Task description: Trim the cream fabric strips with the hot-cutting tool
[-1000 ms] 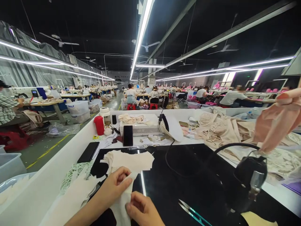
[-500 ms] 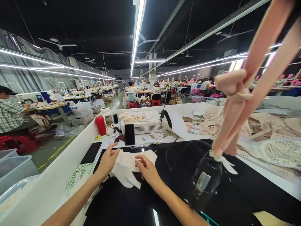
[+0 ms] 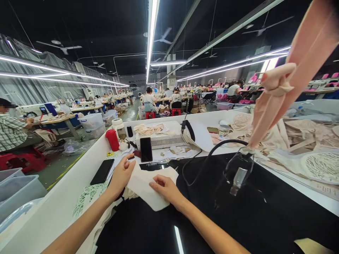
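Between my hands is a cut piece of white fabric (image 3: 148, 183), opened out nearly flat above the black tabletop (image 3: 206, 211). My left hand (image 3: 122, 176) pinches its left edge, the thumb side against the cloth. With curled fingers, my right hand (image 3: 166, 188) grips the piece near its right side; the fingertips are partly hidden. Under and beside the left hand, more cream fabric pieces (image 3: 104, 225) lie in a stack along the table's left side.
A hanging tool with a clear guard (image 3: 239, 176), tied with pink fabric strips (image 3: 275, 95), occupies the right. A black phone (image 3: 102, 171) lies left; another phone (image 3: 146, 149) leans on a white box (image 3: 166, 139). Beige garments (image 3: 302, 137) are heaped at right.
The white fabric has gone from folded and drooping to spread flatter between my hands. My right hand's fingers have closed onto it. The hanging tool has swung right.
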A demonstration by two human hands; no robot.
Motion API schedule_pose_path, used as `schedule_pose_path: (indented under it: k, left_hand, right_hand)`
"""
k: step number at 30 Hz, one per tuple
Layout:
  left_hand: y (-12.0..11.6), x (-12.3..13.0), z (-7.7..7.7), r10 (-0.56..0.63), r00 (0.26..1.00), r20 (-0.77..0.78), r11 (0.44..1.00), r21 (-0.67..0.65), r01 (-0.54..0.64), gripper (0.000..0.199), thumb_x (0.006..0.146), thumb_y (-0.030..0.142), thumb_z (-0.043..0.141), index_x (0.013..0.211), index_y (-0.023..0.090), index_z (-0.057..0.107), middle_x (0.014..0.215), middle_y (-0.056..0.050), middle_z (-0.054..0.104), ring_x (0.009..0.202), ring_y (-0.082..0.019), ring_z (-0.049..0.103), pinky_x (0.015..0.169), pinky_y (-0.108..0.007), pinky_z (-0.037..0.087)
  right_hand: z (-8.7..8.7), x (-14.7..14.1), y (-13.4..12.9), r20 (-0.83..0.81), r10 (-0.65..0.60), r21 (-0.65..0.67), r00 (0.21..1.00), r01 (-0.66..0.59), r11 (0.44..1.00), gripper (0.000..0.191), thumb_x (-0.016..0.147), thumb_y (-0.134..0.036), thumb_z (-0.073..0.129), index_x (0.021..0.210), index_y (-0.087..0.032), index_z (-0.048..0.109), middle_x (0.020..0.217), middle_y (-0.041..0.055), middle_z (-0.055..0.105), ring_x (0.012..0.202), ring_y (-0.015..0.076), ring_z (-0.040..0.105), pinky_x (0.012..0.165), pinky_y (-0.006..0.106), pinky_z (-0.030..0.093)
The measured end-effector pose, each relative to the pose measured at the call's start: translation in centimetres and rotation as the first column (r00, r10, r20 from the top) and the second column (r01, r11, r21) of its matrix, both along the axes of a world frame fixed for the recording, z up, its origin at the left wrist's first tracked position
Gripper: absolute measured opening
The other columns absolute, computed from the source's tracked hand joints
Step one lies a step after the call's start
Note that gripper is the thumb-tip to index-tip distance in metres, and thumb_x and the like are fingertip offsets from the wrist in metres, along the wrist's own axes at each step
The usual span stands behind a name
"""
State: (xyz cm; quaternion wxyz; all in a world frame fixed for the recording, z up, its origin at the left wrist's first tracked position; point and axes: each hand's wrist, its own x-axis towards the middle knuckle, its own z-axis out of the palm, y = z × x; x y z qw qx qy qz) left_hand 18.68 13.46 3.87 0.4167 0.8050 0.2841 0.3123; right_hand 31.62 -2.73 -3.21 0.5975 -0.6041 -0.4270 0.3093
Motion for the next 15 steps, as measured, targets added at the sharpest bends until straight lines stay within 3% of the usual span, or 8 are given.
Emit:
schedule_pose_path:
  k: [7,13,15]
  left_hand:
    - [2.5,0.1,-2.8,0.142,0.986,-0.09,0.987,0.087,-0.134,0.058,0.084,0.056,0.053,0.125,0.016,0.064,0.059,0.009,0.035,0.057,-0.018,0.043,0.06,-0.029,0.031]
    - [3.7,0.2,-5.0,0.176,0.968,-0.18,0.979,0.136,-0.153,0.041,0.089,0.041,0.058,0.121,0.017,0.065,0.065,0.006,0.048,0.065,-0.019,0.054,0.068,-0.032,0.041]
    - [4.0,0.1,-5.6,0.185,0.962,-0.202,0.978,0.138,-0.159,0.037,0.088,0.038,0.059,0.117,0.016,0.066,0.067,0.005,0.053,0.067,-0.02,0.058,0.071,-0.034,0.044]
  right_hand:
    - [-0.5,4.7,-0.1,0.178,-0.268,-0.009,0.947,0.274,0.962,0.022,0.084,-0.041,0.062,0.085,-0.02,0.069,0.074,-0.0005,0.064,0.072,0.0173,0.057,0.065,0.027,0.041]
    - [-1.3,5.8,0.8,0.398,-0.34,0.016,0.852,0.364,0.931,0.011,0.089,-0.024,0.063,0.096,-0.019,0.069,0.089,0.0025,0.071,0.083,0.0193,0.065,0.082,0.035,0.051]
    - [-1.8,5.6,0.9,0.478,-0.37,0.036,0.797,0.403,0.914,0.017,0.089,-0.019,0.059,0.102,-0.02,0.07,0.097,0.005,0.072,0.09,0.0221,0.067,0.088,0.037,0.051]
